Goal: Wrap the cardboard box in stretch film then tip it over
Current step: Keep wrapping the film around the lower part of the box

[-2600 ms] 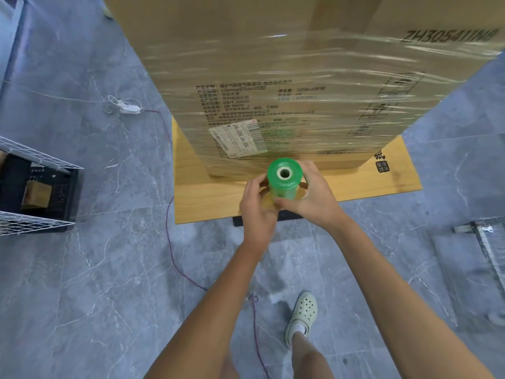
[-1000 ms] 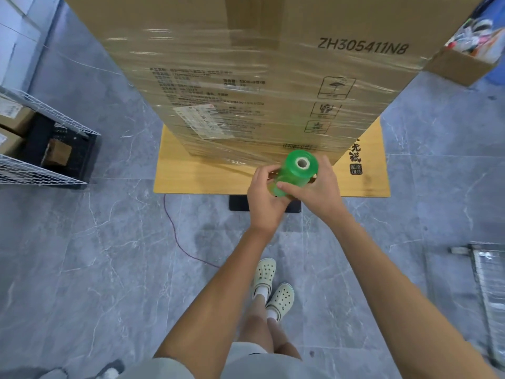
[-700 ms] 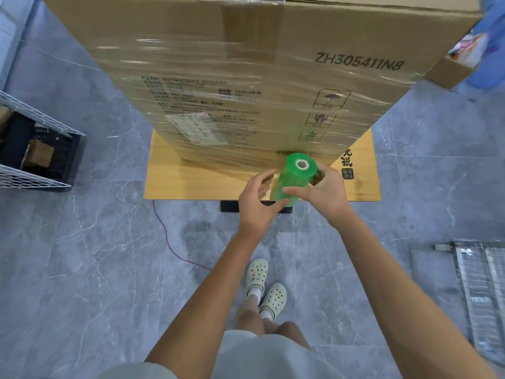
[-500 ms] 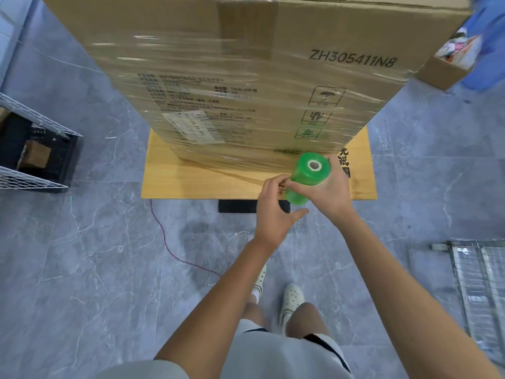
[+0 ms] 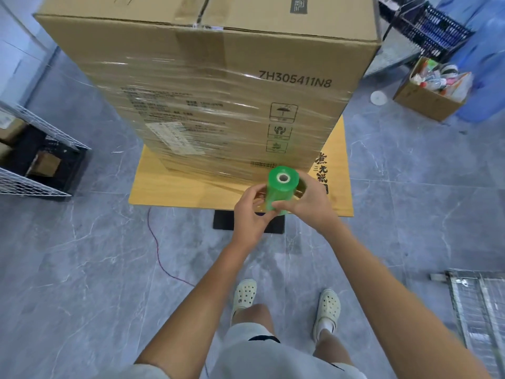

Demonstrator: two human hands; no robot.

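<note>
A tall cardboard box (image 5: 218,86) stands upright on a yellow board (image 5: 175,192) on the floor. Clear stretch film covers its lower and middle faces; the top band is bare cardboard. A green roll of stretch film (image 5: 281,190) is held upright in front of the box's lower right corner. My left hand (image 5: 250,217) grips the roll's lower left side and my right hand (image 5: 311,203) wraps its right side. A strip of film runs from the roll to the box's base.
A white wire basket (image 5: 41,165) with small boxes sits at the left. An open carton of clutter (image 5: 431,91) and a dark crate (image 5: 431,26) are at the back right. A metal rack (image 5: 478,310) lies at the right. A thin red cord (image 5: 158,250) crosses the grey floor.
I have stepped back and to the right along the box, so its top edge is now in sight. The roll stayed in both hands near the lower right corner.
</note>
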